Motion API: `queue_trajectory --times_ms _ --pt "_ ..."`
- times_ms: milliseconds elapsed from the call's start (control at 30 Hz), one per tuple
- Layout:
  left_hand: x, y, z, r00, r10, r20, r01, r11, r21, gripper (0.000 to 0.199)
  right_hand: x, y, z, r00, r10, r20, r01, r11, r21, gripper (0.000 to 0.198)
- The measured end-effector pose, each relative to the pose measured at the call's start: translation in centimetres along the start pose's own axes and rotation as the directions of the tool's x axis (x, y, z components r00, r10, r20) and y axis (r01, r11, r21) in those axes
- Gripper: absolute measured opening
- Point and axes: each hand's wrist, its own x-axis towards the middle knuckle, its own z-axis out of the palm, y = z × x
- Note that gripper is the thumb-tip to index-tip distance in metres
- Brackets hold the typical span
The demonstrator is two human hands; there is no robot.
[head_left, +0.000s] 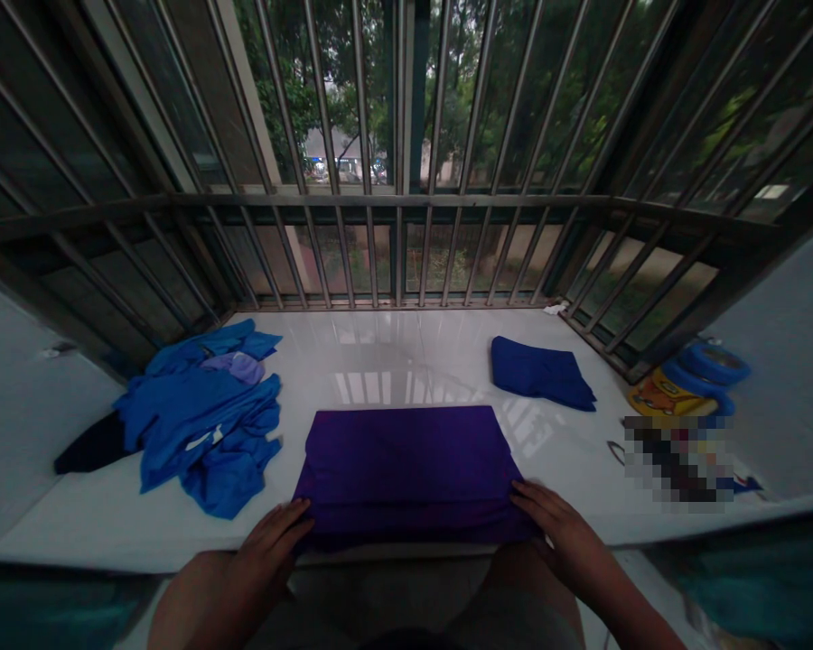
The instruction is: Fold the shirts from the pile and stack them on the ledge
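A purple cloth (406, 456), folded into a wide rectangle, lies on the white ledge in front of me. Creases run across its near part, close to the ledge's front edge. My left hand (275, 533) rests at the cloth's left side, fingers stretched out with their tips on the fabric; its thumb is hidden. On the opposite side, my right hand (552, 519) touches the cloth's right edge with extended fingers, its thumb lower down near the front corner. Both hands look open.
A loose heap of blue clothes (210, 415) with a lilac piece (237, 366) lies left. A folded dark-blue garment (540, 372) sits at the right rear. Beyond it stands a yellow-and-blue container (677, 384) near a blurred-out item. Metal window bars (398, 253) bound the ledge (393, 357) behind.
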Motion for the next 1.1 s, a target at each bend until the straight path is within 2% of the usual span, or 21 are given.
queue_trajectory --times_ms 67,167,267,433,533,600,667,767,867,933,967,1100 --pt "0.7 0.0 0.2 1.0 0.027 -0.007 -0.027 0.999 0.017 0.07 0.3 -0.5 -0.4 0.999 0.042 0.022 -0.043 0.999 0.034 0.072" --pt "2.4 -0.2 0.3 0.997 0.05 0.057 -0.052 0.998 0.029 0.071 1.9 -0.7 -0.8 0.997 0.063 0.035 -0.065 0.996 0.065 0.067" --pt "5.0 -0.9 -0.3 0.989 -0.009 0.149 0.009 1.0 0.002 0.065 4.8 -0.3 -1.2 0.997 0.069 0.045 -0.072 0.996 0.061 0.068" --pt "10.1 -1.5 -3.6 0.954 -0.126 0.271 0.155 0.984 -0.087 0.062 9.1 -0.2 -3.0 0.99 0.121 0.071 -0.124 0.991 0.044 0.074" --pt "12.3 -0.6 -5.7 0.938 -0.158 0.31 0.214 0.965 -0.155 0.051 9.8 -1.4 -4.4 0.981 0.134 0.142 -0.145 0.987 0.072 0.067" --pt "13.4 0.4 -6.3 0.935 -0.184 0.303 0.246 0.952 -0.182 0.04 10.0 -2.8 -5.2 0.979 0.145 0.143 -0.158 0.983 0.09 0.065" --pt "14.2 1.4 -6.1 0.94 -0.218 0.264 0.265 0.952 -0.156 0.031 10.6 -4.4 -5.6 0.985 0.151 0.083 -0.157 0.984 0.081 0.057" --pt "15.3 2.4 -4.7 0.931 -0.262 0.254 0.277 0.96 -0.024 0.034 12.1 -6.2 -5.3 0.989 0.151 -0.005 -0.151 0.988 -0.014 0.05" --pt "16.4 2.6 -3.3 0.902 -0.298 0.311 0.288 0.954 0.079 0.031 13.8 -6.5 -4.3 0.987 0.152 0.049 -0.147 0.985 -0.092 0.039" --pt "17.0 2.5 -2.9 0.898 -0.297 0.326 0.281 0.955 0.095 0.027 14.5 -6.1 -3.7 0.986 0.148 0.081 -0.143 0.988 -0.063 0.025" --pt "17.3 2.4 -3.0 0.9 -0.288 0.328 0.273 0.958 0.091 0.026 14.7 -5.9 -3.5 0.986 0.147 0.073 -0.145 0.989 -0.034 0.025" --pt "17.9 2.1 -3.9 0.921 -0.255 0.296 0.262 0.965 0.014 0.027 15.0 -5.3 -3.4 0.981 0.183 -0.063 -0.177 0.98 0.09 0.03"
